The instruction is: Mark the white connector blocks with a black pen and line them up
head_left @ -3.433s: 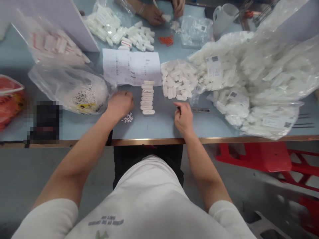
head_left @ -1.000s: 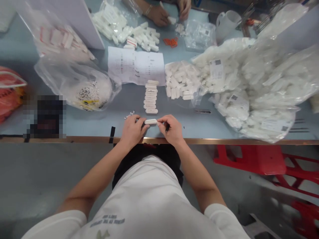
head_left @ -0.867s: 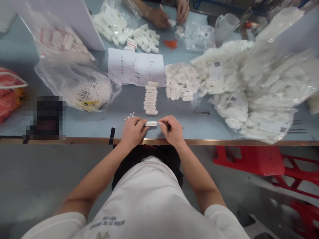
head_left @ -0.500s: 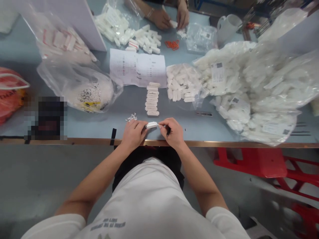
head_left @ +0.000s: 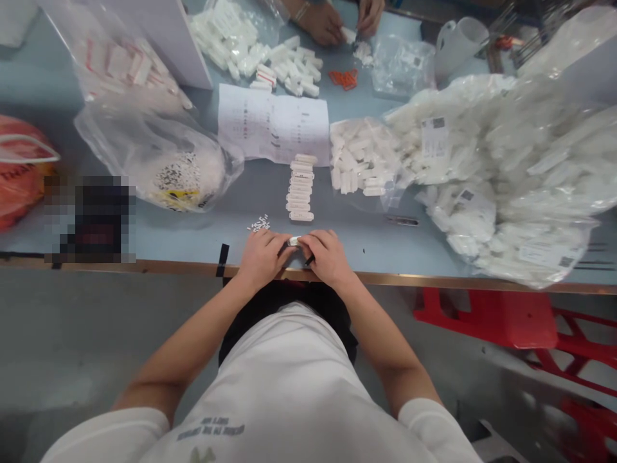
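Fingers (head_left: 279,242) of both hands are closed on one small white block (head_left: 294,241), held near the front edge of the table (head_left: 380,257); whether it touches the tabletop cannot be told. From left to right, a clear bag (head_left: 159,154) with something black-specked inside comes first, well apart from the hands, then a loose scatter of white bits (head_left: 260,223), just beyond the knuckles of the left hand (head_left: 260,260) and nearer to it than to its partner. The left thumb and forefinger grasp the block's left end. The block lies directly between the two sets of fingertips, its long axis running left to right, roughly in line with the table edge, with only a short middle stretch showing. Straight beyond it stands a row of strips (head_left: 301,190), each one lying the same way as the block. The right hand (head_left: 330,257) is closed about the block's right end, so neither hand is nearer; a dark stick (head_left: 309,260), its kind unclear, pokes out on the near side of those fingers. Farther right lie a bag of white pieces (head_left: 359,161) and a metal tool (head_left: 403,220), both apart from the hand.
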Demonstrator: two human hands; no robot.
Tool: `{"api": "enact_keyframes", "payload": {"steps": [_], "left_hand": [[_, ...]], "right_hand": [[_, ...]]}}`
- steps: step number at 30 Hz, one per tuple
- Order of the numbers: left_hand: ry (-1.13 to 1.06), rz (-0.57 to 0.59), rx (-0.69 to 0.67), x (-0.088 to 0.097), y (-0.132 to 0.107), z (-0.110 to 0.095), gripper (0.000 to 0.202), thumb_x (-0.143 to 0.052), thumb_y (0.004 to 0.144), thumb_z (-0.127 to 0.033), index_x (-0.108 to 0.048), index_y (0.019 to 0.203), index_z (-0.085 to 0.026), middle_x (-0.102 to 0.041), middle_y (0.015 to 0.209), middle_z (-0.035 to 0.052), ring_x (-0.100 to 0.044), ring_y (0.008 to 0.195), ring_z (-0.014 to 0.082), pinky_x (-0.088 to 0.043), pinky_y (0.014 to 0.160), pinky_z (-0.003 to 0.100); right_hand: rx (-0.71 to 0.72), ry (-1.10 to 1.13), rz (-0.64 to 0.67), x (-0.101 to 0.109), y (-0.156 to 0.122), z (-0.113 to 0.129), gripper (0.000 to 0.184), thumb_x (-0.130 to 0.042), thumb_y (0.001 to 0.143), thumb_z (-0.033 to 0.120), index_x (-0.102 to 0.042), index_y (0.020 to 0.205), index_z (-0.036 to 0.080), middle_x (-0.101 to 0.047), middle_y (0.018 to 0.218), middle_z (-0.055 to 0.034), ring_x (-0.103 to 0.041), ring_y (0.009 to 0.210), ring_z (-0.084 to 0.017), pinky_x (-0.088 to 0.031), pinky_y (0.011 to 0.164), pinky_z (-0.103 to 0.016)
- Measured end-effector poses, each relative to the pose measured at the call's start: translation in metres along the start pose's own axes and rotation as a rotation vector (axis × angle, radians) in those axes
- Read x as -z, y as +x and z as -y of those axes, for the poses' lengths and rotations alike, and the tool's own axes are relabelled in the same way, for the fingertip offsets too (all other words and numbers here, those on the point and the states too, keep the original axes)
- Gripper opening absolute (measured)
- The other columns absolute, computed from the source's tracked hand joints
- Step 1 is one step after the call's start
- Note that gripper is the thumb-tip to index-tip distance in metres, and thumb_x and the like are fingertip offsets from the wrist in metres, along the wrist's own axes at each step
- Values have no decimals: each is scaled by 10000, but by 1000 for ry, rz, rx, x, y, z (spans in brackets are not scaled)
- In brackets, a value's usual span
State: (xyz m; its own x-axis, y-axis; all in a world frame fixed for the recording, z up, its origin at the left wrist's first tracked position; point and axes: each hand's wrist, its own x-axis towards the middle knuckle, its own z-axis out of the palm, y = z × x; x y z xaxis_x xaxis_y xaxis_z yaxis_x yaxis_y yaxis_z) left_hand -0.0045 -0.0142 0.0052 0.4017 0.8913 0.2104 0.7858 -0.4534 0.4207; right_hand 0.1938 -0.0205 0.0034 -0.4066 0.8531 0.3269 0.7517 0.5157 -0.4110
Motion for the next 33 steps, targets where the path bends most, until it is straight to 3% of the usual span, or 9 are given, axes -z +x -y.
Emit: {"api": "enact_keyframes", "payload": {"steps": [15,25,33], "left_hand": [[-17,52,-3,0,1,-1,349,-462,979,-464,-696,1053,-216,-741,949,79,-617,895,241,-425,825,402],[16,42,-7,0,2,-2,338,-461,982,-445,-702,1044,-217,-725,916,85,-601,892,242,-421,815,395],[61,25,-7,-1,2,-2,322,-464,975,-418,-719,1010,-224,-692,900,90,-590,879,236,-430,809,392]], "right_hand": [[61,-52,59,3,4,0,217,-461,911,98,-654,973,176,-665,896,-65,-579,853,-187,-328,744,-339],[92,-166,150,16,11,8,267,-400,975,137,-665,949,160,-649,909,-98,-554,825,-196,-293,734,-346],[127,-183,202,16,12,9,288,-386,988,148,-665,1060,166,-662,913,-87,-560,824,-198,-301,731,-350]]}}
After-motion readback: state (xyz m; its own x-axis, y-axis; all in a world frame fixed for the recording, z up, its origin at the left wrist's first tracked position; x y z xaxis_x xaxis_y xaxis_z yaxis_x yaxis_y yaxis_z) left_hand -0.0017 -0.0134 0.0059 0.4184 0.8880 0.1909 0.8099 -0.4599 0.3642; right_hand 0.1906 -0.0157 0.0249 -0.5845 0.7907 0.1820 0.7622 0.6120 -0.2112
